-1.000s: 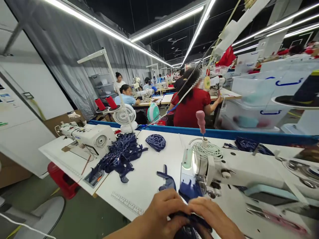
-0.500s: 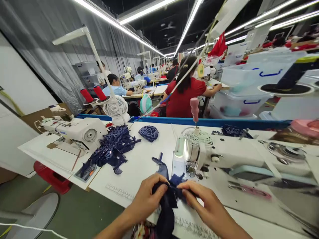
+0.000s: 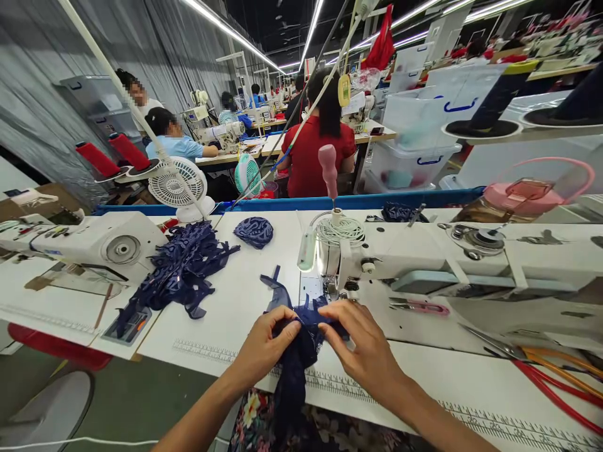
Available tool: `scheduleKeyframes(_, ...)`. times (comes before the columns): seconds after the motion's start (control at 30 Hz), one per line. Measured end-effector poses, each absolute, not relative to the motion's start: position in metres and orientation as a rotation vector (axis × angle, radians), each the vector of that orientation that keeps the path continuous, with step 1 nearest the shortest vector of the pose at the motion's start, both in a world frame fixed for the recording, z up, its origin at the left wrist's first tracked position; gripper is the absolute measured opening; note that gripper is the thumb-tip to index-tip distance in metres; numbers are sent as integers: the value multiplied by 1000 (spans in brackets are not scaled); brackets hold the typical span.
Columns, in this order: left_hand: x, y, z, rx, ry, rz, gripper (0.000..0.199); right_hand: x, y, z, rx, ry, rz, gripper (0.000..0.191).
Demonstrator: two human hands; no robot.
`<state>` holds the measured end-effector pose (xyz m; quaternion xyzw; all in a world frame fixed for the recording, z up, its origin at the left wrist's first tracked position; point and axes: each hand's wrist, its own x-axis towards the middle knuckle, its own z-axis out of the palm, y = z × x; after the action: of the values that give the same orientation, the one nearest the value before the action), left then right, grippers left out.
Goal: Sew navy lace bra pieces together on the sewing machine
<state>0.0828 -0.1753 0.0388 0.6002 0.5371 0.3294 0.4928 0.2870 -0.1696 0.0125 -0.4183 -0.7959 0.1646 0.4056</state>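
Above the ruler markings (image 3: pixel 339 384), both hands palm-down, fingers (image 3: pixel 288 333) bent

A grey, creased curtain (image 3: pixel 188 69) lines the left side, with stacked translucent bins (image 3: pixel 101 100) against it. Long tube lights (image 3: pixel 235 34) run under a dark ceiling (image 3: pixel 268 19) toward the far end. Rows of sewing tables (image 3: pixel 277 144) recede beyond a blue strip (image 3: pixel 301 204) along the far edge of the white bench (image 3: pixel 188 320). On the right stand clear storage boxes (image 3: pixel 414 125) with blue handles. A green floor (image 3: pixel 174 389) shows at the near left, beside a red stool (image 3: pixel 56 345) partly under the bench.
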Motion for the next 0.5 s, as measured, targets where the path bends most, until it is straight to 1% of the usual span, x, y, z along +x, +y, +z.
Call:
scheduleKeyframes(0.07, 83, -175, 38, 1484, 1309, 825, 28, 284, -178, 10, -1059, -2017, 386, 8)
scheduleKeyframes(0.17, 83, -175, 35, 1504, 1312, 862, 25, 275, -188, 7, -1099, -2038, 502, 10)
scheduleKeyframes(0.27, 84, -175, 34, 1558, 1318, 897, 22, 265, -189, 9, -1185, -1975, 790, 13)
scheduleKeyframes(0.37, 83, -175, 37, 1649, 1356, 963, 20, 260, -186, 16, -1235, -1900, 1057, 21)
scheduleKeyframes(0.43, 81, -176, 39, 1668, 1365, 996, 20, 261, -184, 21, -1221, -1897, 1028, 20)
scheduleKeyframes(0.5, 78, -176, 41, 1620, 1364, 1003, 20, 264, -183, 27, -1198, -1937, 880, 18)
